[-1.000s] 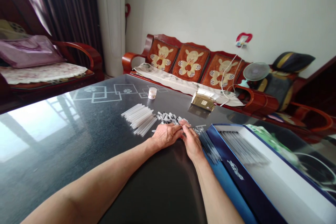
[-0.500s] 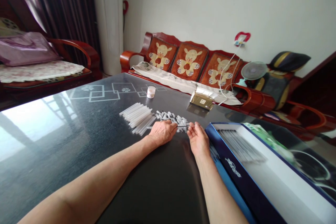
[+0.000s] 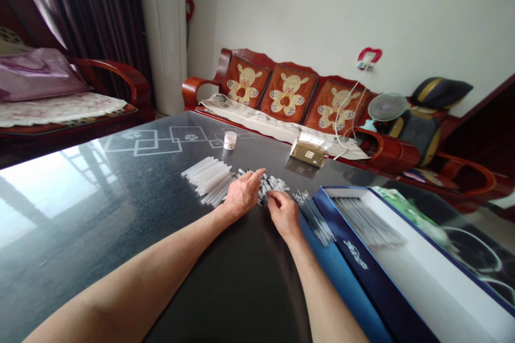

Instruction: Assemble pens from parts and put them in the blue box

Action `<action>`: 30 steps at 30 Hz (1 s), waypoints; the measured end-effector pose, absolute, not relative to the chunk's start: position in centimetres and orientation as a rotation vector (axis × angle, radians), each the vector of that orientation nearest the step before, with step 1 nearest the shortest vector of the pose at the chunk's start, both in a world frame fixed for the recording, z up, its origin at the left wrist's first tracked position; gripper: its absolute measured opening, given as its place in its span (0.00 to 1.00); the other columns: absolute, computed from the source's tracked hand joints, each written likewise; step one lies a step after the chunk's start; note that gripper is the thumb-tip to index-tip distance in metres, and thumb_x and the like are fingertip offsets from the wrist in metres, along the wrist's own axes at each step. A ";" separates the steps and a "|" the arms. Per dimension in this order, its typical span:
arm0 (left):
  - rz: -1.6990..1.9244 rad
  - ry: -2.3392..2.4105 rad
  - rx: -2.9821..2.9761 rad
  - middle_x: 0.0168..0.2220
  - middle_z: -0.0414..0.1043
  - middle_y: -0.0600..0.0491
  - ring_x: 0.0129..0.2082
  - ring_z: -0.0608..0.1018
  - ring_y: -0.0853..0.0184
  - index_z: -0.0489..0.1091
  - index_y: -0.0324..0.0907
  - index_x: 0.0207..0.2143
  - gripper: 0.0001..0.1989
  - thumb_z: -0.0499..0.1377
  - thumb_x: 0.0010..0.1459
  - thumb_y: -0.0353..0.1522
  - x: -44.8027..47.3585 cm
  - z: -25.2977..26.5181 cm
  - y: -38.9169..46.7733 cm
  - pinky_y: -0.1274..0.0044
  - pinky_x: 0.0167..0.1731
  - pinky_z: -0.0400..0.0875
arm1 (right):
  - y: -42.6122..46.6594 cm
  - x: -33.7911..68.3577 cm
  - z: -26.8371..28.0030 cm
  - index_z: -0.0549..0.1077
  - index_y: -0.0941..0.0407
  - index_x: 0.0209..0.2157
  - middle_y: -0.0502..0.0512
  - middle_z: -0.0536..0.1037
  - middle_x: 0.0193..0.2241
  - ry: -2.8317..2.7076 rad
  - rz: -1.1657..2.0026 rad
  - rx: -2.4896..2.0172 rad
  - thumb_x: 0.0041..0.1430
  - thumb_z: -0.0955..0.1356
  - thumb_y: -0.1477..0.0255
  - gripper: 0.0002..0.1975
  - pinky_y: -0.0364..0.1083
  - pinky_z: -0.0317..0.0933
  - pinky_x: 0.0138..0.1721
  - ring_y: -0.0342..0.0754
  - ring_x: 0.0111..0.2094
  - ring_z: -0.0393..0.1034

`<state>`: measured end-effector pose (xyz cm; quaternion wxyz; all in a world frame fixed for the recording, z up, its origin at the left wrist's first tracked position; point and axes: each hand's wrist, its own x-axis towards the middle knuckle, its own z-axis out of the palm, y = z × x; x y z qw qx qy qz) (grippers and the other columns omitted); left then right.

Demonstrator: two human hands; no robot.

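My left hand (image 3: 243,194) is closed beside a pile of translucent white pen barrels (image 3: 209,176), its index finger stretched out over small white-and-dark pen caps (image 3: 277,184). Whatever lies inside its curled fingers is hidden. Right of it, my right hand (image 3: 285,213) pinches with thumb and fingertips at the near edge of the caps. What sits in that pinch is too small to make out. A bundle of thin dark pen refills (image 3: 314,218) lies just to the right of my right hand, against the blue box.
A long blue box (image 3: 378,273) with a white inside stands at the right, with a row of assembled-looking pens (image 3: 366,220) in it. A small white jar (image 3: 230,141) and a gold tissue pack (image 3: 309,152) stand farther back on the dark glossy table (image 3: 153,193).
My right hand has moved left from the dark refill stretched between both hands to the caps, uncovering the refill bundle. My left index finger has straightened; that refill is out of sight.
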<state>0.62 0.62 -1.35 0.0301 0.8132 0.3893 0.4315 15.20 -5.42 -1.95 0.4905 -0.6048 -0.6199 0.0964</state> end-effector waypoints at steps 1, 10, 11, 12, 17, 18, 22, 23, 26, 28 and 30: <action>1.318 1.209 2.508 0.36 0.72 0.50 0.35 0.76 0.67 0.63 0.41 0.56 0.19 0.46 0.64 0.30 0.6 -1.3 0.6 0.78 0.37 0.72 | -5.5 15.1 -2.0 0.78 0.54 0.34 0.56 0.78 0.35 -1.587 0.166 -1.487 0.54 0.65 0.71 0.10 0.49 0.65 0.45 0.50 0.37 0.73; 1.245 1.199 2.485 0.41 0.75 0.48 0.40 0.78 0.66 0.64 0.41 0.54 0.18 0.48 0.63 0.29 0.8 -1.3 0.3 0.76 0.40 0.73 | -5.8 14.2 -1.7 0.77 0.51 0.30 0.54 0.75 0.31 -1.673 0.173 -1.511 0.50 0.67 0.75 0.08 0.51 0.64 0.43 0.50 0.33 0.70; 1.259 1.185 2.479 0.42 0.75 0.47 0.41 0.78 0.65 0.64 0.41 0.54 0.18 0.48 0.63 0.29 0.8 -1.5 0.4 0.75 0.41 0.73 | -5.8 14.2 -1.7 0.77 0.51 0.29 0.53 0.75 0.30 -1.613 0.223 -1.472 0.48 0.68 0.75 0.07 0.51 0.64 0.43 0.50 0.33 0.70; 1.274 1.174 2.473 0.43 0.75 0.47 0.41 0.78 0.65 0.64 0.40 0.54 0.18 0.48 0.63 0.29 0.9 -1.6 0.5 0.75 0.42 0.74 | -5.8 14.2 -1.7 0.77 0.51 0.27 0.52 0.74 0.29 -1.542 0.276 -1.430 0.46 0.69 0.76 0.06 0.51 0.63 0.43 0.50 0.32 0.69; 1.256 1.136 2.476 0.40 0.77 0.46 0.38 0.79 0.64 0.67 0.38 0.48 0.14 0.49 0.62 0.29 1.2 -2.0 0.8 0.74 0.40 0.74 | -5.5 14.5 -1.5 0.77 0.52 0.33 0.51 0.77 0.29 -1.147 0.495 -1.354 0.45 0.72 0.71 0.09 0.49 0.63 0.41 0.49 0.32 0.71; 1.237 1.121 2.481 0.39 0.77 0.47 0.38 0.79 0.64 0.68 0.38 0.47 0.13 0.49 0.62 0.29 1.2 -1.9 0.7 0.74 0.40 0.74 | -5.4 14.6 -1.4 0.77 0.53 0.35 0.51 0.78 0.30 -1.059 0.561 -1.344 0.46 0.72 0.69 0.11 0.48 0.64 0.39 0.48 0.33 0.71; 1.142 1.039 2.518 0.38 0.77 0.48 0.38 0.79 0.65 0.70 0.40 0.45 0.12 0.50 0.63 0.32 1.1 -1.5 0.2 0.76 0.38 0.73 | -5.3 14.7 -1.0 0.75 0.56 0.36 0.51 0.80 0.32 -0.727 0.895 -1.133 0.42 0.75 0.67 0.17 0.43 0.64 0.32 0.45 0.33 0.73; 1.118 1.021 2.531 0.38 0.77 0.49 0.38 0.79 0.65 0.70 0.41 0.45 0.13 0.49 0.64 0.32 1.1 -1.3 0.1 0.76 0.38 0.73 | -5.4 14.7 -0.9 0.75 0.57 0.35 0.51 0.80 0.32 -0.684 0.950 -1.079 0.40 0.76 0.67 0.18 0.42 0.64 0.32 0.45 0.33 0.73; 1.072 0.988 2.563 0.38 0.76 0.50 0.38 0.78 0.66 0.70 0.42 0.46 0.13 0.49 0.64 0.33 1.1 -1.1 -0.3 0.77 0.38 0.72 | -5.5 14.6 -0.7 0.75 0.57 0.35 0.51 0.80 0.30 -0.647 1.011 -1.015 0.38 0.77 0.68 0.19 0.42 0.65 0.32 0.44 0.32 0.73; 1.056 0.983 2.577 0.38 0.76 0.50 0.38 0.78 0.66 0.70 0.43 0.46 0.13 0.49 0.64 0.32 1.1 -1.1 -0.5 0.78 0.37 0.72 | -5.5 14.6 -0.8 0.76 0.58 0.35 0.51 0.80 0.28 -0.653 1.005 -1.028 0.38 0.77 0.69 0.18 0.42 0.64 0.31 0.44 0.31 0.73; 1.043 0.980 2.585 0.38 0.76 0.50 0.38 0.78 0.66 0.70 0.43 0.46 0.13 0.49 0.64 0.32 1.1 -1.1 -0.6 0.78 0.37 0.71 | -5.4 14.7 -1.0 0.77 0.58 0.35 0.51 0.80 0.28 -0.672 0.992 -1.049 0.39 0.77 0.69 0.18 0.42 0.64 0.31 0.44 0.31 0.72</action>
